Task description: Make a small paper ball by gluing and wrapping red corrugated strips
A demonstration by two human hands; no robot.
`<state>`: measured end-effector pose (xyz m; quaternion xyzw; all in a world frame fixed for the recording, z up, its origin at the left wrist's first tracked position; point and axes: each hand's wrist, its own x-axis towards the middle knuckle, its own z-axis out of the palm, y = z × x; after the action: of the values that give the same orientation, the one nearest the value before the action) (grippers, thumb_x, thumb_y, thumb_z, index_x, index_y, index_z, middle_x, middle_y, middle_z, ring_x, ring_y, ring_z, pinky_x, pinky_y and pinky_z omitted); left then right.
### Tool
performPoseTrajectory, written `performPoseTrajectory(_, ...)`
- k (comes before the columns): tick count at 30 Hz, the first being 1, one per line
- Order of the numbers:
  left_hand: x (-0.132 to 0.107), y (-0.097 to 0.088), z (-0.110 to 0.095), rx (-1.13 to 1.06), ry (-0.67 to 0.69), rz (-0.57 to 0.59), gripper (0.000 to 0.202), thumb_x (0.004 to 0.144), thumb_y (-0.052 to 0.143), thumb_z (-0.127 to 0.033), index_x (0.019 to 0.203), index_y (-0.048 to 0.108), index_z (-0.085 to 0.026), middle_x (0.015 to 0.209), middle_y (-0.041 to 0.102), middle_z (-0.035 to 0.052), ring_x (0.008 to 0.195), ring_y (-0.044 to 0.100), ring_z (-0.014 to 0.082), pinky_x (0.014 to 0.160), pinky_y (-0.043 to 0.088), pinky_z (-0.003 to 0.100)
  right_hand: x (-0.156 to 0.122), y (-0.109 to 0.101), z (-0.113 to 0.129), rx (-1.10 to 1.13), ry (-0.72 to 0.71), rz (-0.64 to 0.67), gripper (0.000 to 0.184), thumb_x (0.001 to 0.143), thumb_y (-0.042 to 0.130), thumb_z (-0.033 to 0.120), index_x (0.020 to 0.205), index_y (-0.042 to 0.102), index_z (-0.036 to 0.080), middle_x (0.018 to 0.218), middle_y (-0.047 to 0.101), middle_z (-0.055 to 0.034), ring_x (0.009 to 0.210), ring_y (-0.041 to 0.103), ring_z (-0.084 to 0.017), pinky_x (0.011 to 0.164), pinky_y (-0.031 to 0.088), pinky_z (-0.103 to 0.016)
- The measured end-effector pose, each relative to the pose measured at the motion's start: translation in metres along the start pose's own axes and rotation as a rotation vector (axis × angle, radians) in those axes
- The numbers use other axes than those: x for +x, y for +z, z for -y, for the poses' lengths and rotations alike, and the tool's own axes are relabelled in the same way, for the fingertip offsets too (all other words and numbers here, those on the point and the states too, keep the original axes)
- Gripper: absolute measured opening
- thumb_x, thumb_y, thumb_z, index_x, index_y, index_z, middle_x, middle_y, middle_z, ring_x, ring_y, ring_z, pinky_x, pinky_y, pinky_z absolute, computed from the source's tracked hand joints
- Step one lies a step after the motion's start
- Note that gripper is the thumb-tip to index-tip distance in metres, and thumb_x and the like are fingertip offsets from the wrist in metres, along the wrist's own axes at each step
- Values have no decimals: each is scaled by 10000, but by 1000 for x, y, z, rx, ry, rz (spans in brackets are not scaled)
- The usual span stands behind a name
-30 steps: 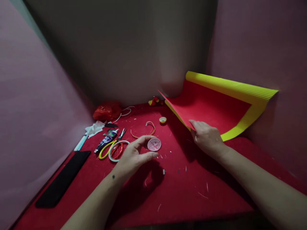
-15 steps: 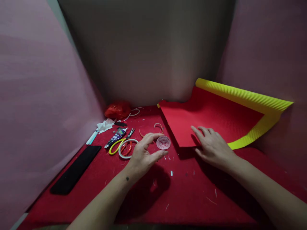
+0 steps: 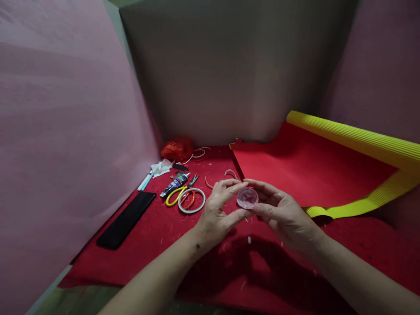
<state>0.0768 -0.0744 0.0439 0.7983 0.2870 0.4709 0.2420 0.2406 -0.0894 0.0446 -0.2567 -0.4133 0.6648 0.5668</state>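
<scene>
Now pinching small clear disc [image 3: 247, 198] by edges, fingertips of left hand [image 3: 218, 208] and right hand [image 3: 288, 216] closed around it, above red cloth [image 3: 157, 258]. Looks round, without long axis; lies between both hands, about equally near. Beyond left: white ring [image 3: 192, 212] over scissors [image 3: 169, 200], tube [image 3: 175, 183] beside, black slab [image 3: 126, 221]. Just beyond right: red sheet [image 3: 315, 175], yellow corrugated sheet [image 3: 357, 135]. Blocked by nothing visible.

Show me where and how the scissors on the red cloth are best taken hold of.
Probably by the yellow handle, from above and the near side: the scissors lie with handles toward the person and blades pointing away. The red handle looks a poorer hold, since the white ring overlaps it.
</scene>
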Motion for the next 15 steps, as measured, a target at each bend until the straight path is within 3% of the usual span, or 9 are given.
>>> performPoseTrajectory(3, 1, -4, 0, 8, -20, 42, 627, 753, 727, -312, 1322, 466, -271, 1244, 540, 83, 1172, 500, 223, 1014, 403, 407, 2, -1, -2, 20, 9, 2, 418, 611, 819, 197, 1003, 686, 254, 1005, 693, -33, 913, 636, -174, 799, 513, -310)
performPoseTrajectory(5, 3, -20, 5, 100, -114, 48, 722, 730, 736, -343, 1363, 398, -263, 1232, 571, 75, 1122, 543, 213, 978, 435, 377, 3, -5, -2, 21, 31, -3, 426, 642, 805, 229, 1043, 664, 235, 995, 688, -49, 853, 648, -175, 763, 523, -323)
performPoseTrajectory(6, 4, -32, 10, 171, -186, 22, 690, 738, 719, -354, 1346, 412, -243, 1185, 603, 71, 1068, 574, 206, 945, 456, 360, 3, -9, -2, 18, 46, -12, 422, 652, 800, 234, 1048, 654, 224, 986, 686, -55, 828, 652, -176, 751, 526, -328)
performPoseTrajectory(8, 6, -67, 26, 395, -379, -90, 351, 841, 573, -356, 1162, 565, -214, 1073, 649, 61, 956, 614, 190, 868, 484, 338, 5, -15, -2, 4, 76, -32, 401, 647, 801, 229, 1017, 650, 198, 953, 685, -65, 803, 660, -183, 746, 528, -336)
performPoseTrajectory(10, 5, -106, 49, 532, -483, -162, 295, 820, 579, -318, 1062, 603, -152, 1030, 644, 103, 962, 603, 243, 878, 456, 394, 8, -20, -1, -18, 102, -37, 389, 633, 806, 232, 985, 649, 179, 930, 684, -77, 801, 663, -197, 755, 528, -350)
performPoseTrajectory(13, -3, -153, 83, 699, -654, -163, 207, 755, 652, -260, 897, 629, -111, 916, 647, 108, 962, 598, 297, 879, 429, 447, 11, -22, -2, -26, 137, -29, 399, 616, 808, 252, 970, 642, 174, 931, 679, -90, 800, 659, -215, 769, 532, -386)
performPoseTrajectory(15, -10, -167, 99, 737, -745, -107, 192, 772, 665, -263, 889, 620, -116, 886, 649, 64, 887, 617, 234, 838, 461, 428, 12, -20, -4, 11, 171, -11, 401, 602, 810, 245, 959, 643, 173, 937, 672, -85, 796, 654, -212, 779, 531, -397)
